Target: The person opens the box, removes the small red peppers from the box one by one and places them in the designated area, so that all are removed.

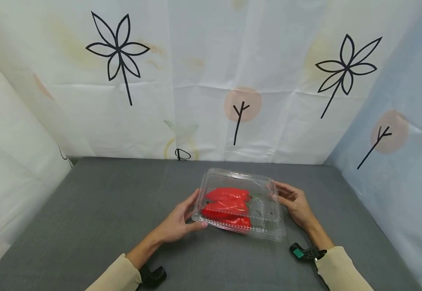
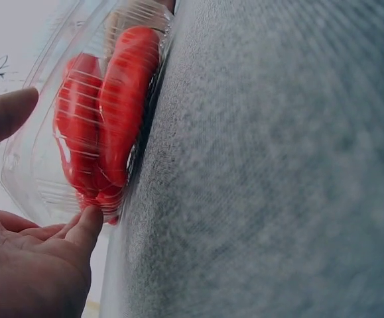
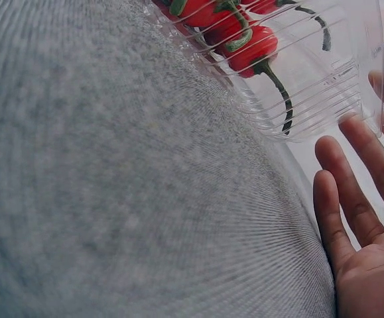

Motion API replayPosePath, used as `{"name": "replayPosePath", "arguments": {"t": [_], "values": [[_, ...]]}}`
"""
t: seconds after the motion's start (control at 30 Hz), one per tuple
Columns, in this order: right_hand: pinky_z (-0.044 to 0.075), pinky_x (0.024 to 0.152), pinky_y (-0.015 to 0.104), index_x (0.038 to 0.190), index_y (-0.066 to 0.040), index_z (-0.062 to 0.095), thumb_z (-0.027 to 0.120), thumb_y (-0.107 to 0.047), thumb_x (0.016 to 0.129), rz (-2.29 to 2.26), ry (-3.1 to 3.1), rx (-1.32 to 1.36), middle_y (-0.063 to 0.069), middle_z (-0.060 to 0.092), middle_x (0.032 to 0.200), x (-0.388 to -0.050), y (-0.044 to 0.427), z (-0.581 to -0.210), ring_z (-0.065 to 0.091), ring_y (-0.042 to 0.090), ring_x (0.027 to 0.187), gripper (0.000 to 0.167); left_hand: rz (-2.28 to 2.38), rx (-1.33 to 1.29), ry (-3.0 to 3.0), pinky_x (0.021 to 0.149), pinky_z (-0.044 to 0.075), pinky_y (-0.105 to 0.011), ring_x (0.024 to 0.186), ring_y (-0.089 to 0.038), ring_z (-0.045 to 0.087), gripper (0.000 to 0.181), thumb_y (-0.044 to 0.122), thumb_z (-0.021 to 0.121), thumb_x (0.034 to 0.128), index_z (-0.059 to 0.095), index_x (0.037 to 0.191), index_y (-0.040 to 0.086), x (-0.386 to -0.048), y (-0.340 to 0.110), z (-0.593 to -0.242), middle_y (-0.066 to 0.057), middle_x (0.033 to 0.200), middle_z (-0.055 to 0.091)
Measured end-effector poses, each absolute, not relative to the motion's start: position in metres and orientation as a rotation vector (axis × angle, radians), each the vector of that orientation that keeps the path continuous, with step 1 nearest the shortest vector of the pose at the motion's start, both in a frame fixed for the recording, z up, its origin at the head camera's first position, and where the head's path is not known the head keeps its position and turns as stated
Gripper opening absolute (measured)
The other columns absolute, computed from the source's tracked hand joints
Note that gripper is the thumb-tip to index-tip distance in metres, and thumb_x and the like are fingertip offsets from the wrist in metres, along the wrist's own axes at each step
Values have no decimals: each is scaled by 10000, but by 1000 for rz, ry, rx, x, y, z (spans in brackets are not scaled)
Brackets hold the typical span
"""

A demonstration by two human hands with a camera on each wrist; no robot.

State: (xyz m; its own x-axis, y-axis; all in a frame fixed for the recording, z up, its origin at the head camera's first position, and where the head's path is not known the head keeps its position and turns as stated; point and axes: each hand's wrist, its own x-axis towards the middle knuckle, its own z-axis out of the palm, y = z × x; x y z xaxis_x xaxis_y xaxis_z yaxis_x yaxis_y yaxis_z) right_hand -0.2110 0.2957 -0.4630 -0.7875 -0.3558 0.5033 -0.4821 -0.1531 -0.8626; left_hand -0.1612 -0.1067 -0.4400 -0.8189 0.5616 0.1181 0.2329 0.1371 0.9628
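A clear plastic clamshell container (image 1: 265,226) stands on the grey cloth with its lid down. Inside lie several long red peppers (image 1: 229,205), their green stems pointing right. My left hand (image 1: 176,222) holds the container's left end, thumb at the front left corner and fingers along the side. In the left wrist view, the fingertips (image 2: 92,215) touch the ribbed end wall near the cloth. My right hand (image 1: 297,204) pinches the right rim between thumb and forefinger. The right wrist view shows its other fingers (image 3: 334,156) spread out beside the container.
Grey cloth (image 1: 123,202) covers the table under and around the container. White printed curtains (image 1: 203,81) rise behind the table and along both sides. Black wrist devices (image 1: 153,276) are strapped under both forearms.
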Motion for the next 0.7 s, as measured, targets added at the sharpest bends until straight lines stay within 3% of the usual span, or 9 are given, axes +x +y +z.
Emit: {"name": "replayPosePath", "arguments": {"t": [0.37, 0.7], "values": [[553, 892, 265, 1376, 198, 462, 527, 181, 950, 2096, -2000, 969, 77, 680, 1302, -209, 295, -461, 666, 200, 1158, 431, 1567, 697, 2347, 1223, 110, -519, 1551, -231, 62, 896, 237, 606, 1002, -17, 1636, 124, -152, -100, -435, -44, 1704, 28], [545, 918, 273, 1382, 193, 460, 521, 159, 966, 2153, -1956, 982, 101, 671, 1314, -209, 294, -462, 655, 219, 1184, 421, 1458, 791, 2440, 1221, 98, -534, 1548, -220, 59, 775, 255, 506, 1043, 24, 1642, 154, -152, -101, -435, -26, 1701, 45]]}}
